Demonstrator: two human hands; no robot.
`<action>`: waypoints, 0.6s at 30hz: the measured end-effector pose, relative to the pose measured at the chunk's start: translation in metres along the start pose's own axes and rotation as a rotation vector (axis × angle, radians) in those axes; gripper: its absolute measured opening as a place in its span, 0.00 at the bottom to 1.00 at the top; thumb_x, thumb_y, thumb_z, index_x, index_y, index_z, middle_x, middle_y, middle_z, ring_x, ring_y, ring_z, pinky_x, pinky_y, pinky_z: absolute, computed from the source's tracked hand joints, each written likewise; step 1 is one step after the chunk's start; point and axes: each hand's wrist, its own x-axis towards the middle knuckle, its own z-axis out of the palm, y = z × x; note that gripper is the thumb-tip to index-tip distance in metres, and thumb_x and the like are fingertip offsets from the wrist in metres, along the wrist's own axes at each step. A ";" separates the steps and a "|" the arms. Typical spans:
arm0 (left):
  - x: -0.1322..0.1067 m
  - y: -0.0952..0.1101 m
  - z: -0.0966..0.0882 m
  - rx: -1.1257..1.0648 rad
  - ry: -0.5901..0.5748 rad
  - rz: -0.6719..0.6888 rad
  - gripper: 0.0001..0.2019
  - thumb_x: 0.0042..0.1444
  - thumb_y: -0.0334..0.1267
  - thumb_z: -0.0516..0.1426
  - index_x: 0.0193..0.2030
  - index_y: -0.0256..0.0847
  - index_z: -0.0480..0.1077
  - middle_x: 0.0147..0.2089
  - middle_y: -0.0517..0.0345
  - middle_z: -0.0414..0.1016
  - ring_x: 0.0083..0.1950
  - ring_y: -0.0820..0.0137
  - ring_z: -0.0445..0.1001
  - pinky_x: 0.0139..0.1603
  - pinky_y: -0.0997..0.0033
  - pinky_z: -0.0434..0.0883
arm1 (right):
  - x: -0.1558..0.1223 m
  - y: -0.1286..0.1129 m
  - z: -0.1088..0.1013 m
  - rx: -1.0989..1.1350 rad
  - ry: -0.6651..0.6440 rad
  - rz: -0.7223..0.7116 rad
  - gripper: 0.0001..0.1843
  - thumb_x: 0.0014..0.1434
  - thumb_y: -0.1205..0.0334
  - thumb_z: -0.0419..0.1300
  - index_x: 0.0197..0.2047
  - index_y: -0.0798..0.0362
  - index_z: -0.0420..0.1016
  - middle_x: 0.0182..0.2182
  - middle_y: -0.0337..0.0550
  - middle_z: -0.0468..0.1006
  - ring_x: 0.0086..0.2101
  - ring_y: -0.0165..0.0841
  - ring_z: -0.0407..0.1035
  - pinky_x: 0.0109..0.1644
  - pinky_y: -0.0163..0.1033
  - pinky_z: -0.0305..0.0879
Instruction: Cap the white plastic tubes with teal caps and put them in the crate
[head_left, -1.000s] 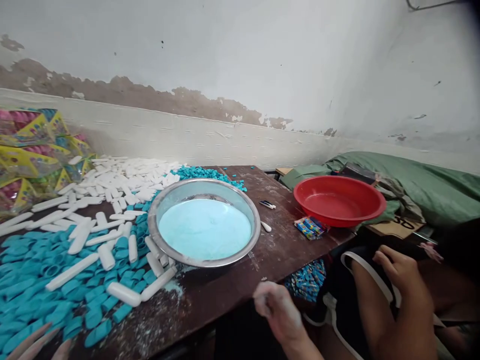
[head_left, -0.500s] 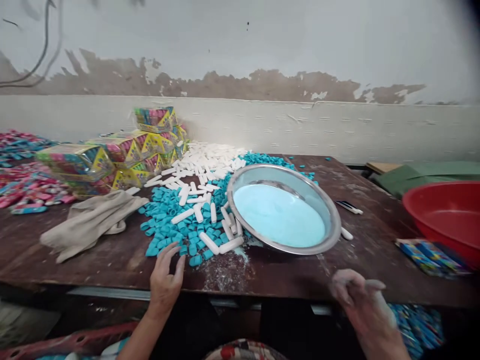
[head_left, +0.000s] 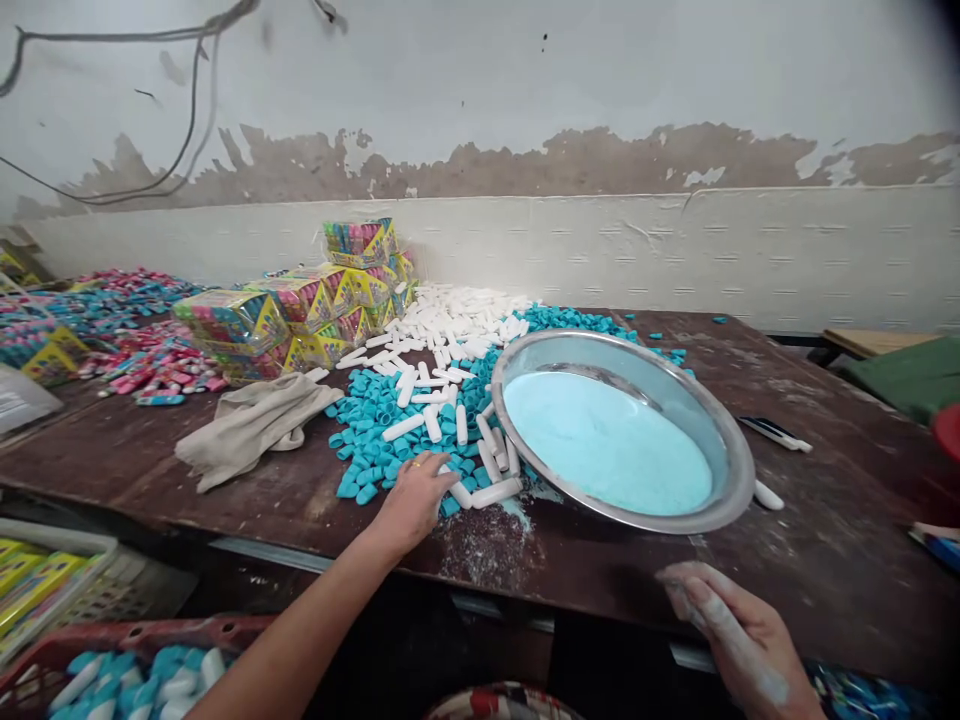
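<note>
My left hand (head_left: 416,497) reaches into the pile's near edge, with the upper end of a white plastic tube (head_left: 459,493) between thumb and fingers. Teal plastic caps (head_left: 373,443) lie loose around it, and more white tubes (head_left: 499,492) rest beside it. My right hand (head_left: 731,625), dusted with pale powder, hovers at the table's front edge with its fingers curled together; I see nothing in it. Between and beyond the hands, a wide metal basin (head_left: 739,470) stands tilted, holding light blue powder (head_left: 600,440).
A beige cloth (head_left: 251,425) lies left of the caps. Behind it are stacked clear packs (head_left: 300,310) of coloured pieces and pink and blue heaps (head_left: 161,360). A red crate (head_left: 142,635) is at lower left. Right of the basin lies a black-and-white tool (head_left: 776,433).
My view has swung left. My left hand has moved right and forward onto a white tube. The fingers of my right hand have drawn closer together.
</note>
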 end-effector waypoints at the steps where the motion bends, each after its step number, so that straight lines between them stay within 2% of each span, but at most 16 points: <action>1: 0.008 -0.001 -0.002 0.041 -0.064 0.013 0.18 0.53 0.22 0.47 0.44 0.43 0.70 0.54 0.49 0.65 0.55 0.57 0.61 0.49 0.55 0.63 | 0.000 -0.005 0.002 -0.011 -0.040 -0.009 0.17 0.56 0.49 0.55 0.29 0.53 0.77 0.20 0.41 0.71 0.21 0.32 0.65 0.24 0.33 0.64; 3: 0.019 -0.004 -0.005 0.089 -0.139 0.032 0.16 0.52 0.22 0.49 0.41 0.42 0.70 0.54 0.48 0.64 0.57 0.56 0.60 0.48 0.55 0.63 | 0.000 -0.016 0.006 -0.031 -0.118 -0.042 0.14 0.57 0.52 0.55 0.30 0.52 0.76 0.22 0.40 0.72 0.22 0.31 0.66 0.25 0.32 0.65; 5: 0.021 -0.005 -0.010 0.099 -0.163 0.051 0.13 0.52 0.23 0.50 0.39 0.42 0.70 0.52 0.49 0.66 0.56 0.57 0.61 0.48 0.56 0.63 | 0.002 -0.031 0.012 -0.073 -0.159 -0.133 0.12 0.57 0.56 0.55 0.30 0.51 0.76 0.23 0.39 0.73 0.22 0.30 0.68 0.26 0.30 0.66; 8: 0.014 0.008 -0.021 0.042 -0.197 0.056 0.12 0.55 0.26 0.50 0.41 0.42 0.70 0.43 0.52 0.71 0.48 0.62 0.68 0.47 0.59 0.64 | 0.007 -0.057 0.029 -0.106 -0.250 -0.319 0.10 0.59 0.61 0.53 0.33 0.50 0.75 0.26 0.40 0.75 0.27 0.31 0.71 0.30 0.29 0.68; 10: 0.007 0.027 -0.031 -0.061 -0.227 0.086 0.11 0.56 0.29 0.51 0.44 0.41 0.69 0.39 0.53 0.73 0.42 0.64 0.70 0.45 0.62 0.66 | 0.011 -0.072 0.048 -0.169 -0.284 -0.424 0.11 0.59 0.62 0.53 0.42 0.50 0.74 0.37 0.46 0.77 0.37 0.35 0.72 0.39 0.33 0.71; 12: 0.002 0.050 -0.042 -0.204 -0.233 0.169 0.10 0.56 0.31 0.52 0.44 0.40 0.70 0.39 0.54 0.74 0.41 0.65 0.71 0.43 0.66 0.67 | 0.014 -0.080 0.071 -0.274 -0.311 -0.494 0.21 0.58 0.64 0.55 0.56 0.50 0.66 0.50 0.51 0.71 0.48 0.41 0.67 0.50 0.42 0.67; 13: 0.001 0.060 -0.047 -0.286 -0.229 0.216 0.09 0.56 0.30 0.52 0.42 0.40 0.70 0.40 0.54 0.74 0.42 0.65 0.71 0.43 0.68 0.67 | 0.014 -0.081 0.083 -0.298 -0.342 -0.513 0.26 0.58 0.66 0.53 0.60 0.51 0.60 0.54 0.53 0.67 0.51 0.43 0.64 0.53 0.46 0.65; 15: -0.002 0.074 -0.054 -0.459 -0.210 0.262 0.09 0.56 0.29 0.51 0.39 0.40 0.71 0.40 0.55 0.75 0.43 0.66 0.71 0.45 0.70 0.67 | 0.014 -0.076 0.100 -0.242 -0.422 -0.524 0.31 0.58 0.70 0.49 0.65 0.53 0.50 0.54 0.56 0.67 0.51 0.42 0.64 0.52 0.48 0.65; 17: -0.005 0.078 -0.057 -0.626 -0.169 0.178 0.09 0.54 0.30 0.52 0.40 0.41 0.71 0.40 0.55 0.75 0.43 0.67 0.72 0.46 0.72 0.67 | 0.012 -0.070 0.109 -0.109 -0.478 -0.438 0.30 0.59 0.69 0.47 0.64 0.53 0.50 0.52 0.56 0.68 0.49 0.40 0.66 0.48 0.44 0.69; 18: -0.006 0.079 -0.057 -0.699 -0.148 0.105 0.10 0.53 0.31 0.53 0.41 0.41 0.71 0.39 0.56 0.75 0.42 0.68 0.72 0.45 0.72 0.67 | 0.012 -0.068 0.111 -0.031 -0.491 -0.354 0.26 0.60 0.67 0.47 0.63 0.52 0.53 0.51 0.54 0.69 0.48 0.39 0.67 0.46 0.41 0.70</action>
